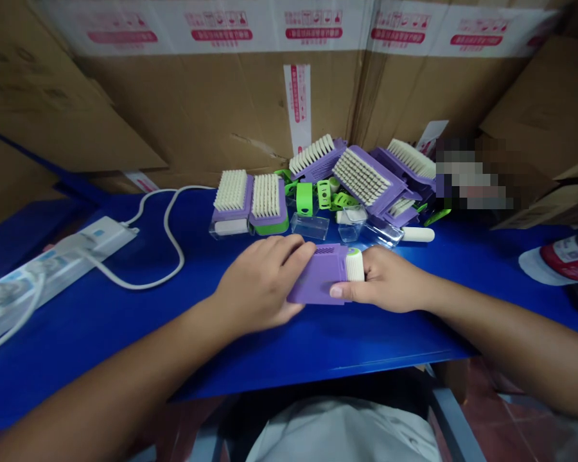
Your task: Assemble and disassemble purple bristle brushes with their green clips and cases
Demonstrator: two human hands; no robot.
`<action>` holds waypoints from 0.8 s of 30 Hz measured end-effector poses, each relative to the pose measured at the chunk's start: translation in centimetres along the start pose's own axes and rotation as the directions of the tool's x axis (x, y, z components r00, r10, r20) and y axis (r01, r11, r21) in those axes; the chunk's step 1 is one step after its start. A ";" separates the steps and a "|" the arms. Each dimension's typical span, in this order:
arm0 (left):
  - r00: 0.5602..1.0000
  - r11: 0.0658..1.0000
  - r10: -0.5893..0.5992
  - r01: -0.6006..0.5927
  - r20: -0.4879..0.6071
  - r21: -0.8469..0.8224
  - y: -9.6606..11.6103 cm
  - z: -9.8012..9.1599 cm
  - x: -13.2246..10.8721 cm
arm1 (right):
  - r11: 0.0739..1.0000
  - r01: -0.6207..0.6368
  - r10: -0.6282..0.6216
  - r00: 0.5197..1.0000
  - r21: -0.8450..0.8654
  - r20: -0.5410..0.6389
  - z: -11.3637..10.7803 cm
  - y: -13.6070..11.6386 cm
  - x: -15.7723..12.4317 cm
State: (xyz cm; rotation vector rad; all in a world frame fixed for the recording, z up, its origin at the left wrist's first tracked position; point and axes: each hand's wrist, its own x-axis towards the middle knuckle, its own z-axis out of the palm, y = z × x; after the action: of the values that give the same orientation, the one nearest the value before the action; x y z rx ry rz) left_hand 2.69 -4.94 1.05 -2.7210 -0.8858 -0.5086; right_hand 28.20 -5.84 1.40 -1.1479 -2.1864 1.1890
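Both of my hands hold one purple brush (313, 282) above the front part of the blue table. My left hand (260, 282) is closed around its left end, the thumb along the top. My right hand (385, 279) grips the right end, thumb on the flat purple face. Beside that thumb shows a white ribbed part (355, 265) with a green top. The underside of the brush is hidden. Behind my hands lie several purple brushes with white bristles (361, 178), among green plastic parts (304, 199) and clear plastic pieces (310, 226).
Cardboard boxes (197, 115) stand along the back of the blue table (173, 340). On the left a white power strip (62, 269) trails a looping cable (173, 240). A white handle (418, 234) lies right of the pile. A red-labelled bottle (563, 260) lies at the right.
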 end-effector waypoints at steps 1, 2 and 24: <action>1.000 1.000 0.017 -0.017 0.020 -0.018 -0.3 -0.1 0.0 | 0.999 0.009 -0.010 1.000 0.037 0.028 0.0 0.1 0.1; 0.999 0.999 0.025 -0.024 0.036 -0.033 -0.5 -0.1 0.0 | 0.997 0.012 -0.016 0.999 0.072 0.048 0.0 0.2 0.1; 0.996 0.896 -0.052 0.079 0.073 -0.436 -3.0 0.4 -0.3 | 0.932 0.345 -0.352 0.783 -0.113 -0.512 -2.1 0.6 0.1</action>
State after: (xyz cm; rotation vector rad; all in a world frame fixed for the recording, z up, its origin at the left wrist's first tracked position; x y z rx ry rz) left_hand 0.72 -2.56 0.86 -3.1331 -0.9819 -0.7218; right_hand 29.89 -4.54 2.07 -0.8809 -1.8628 0.6052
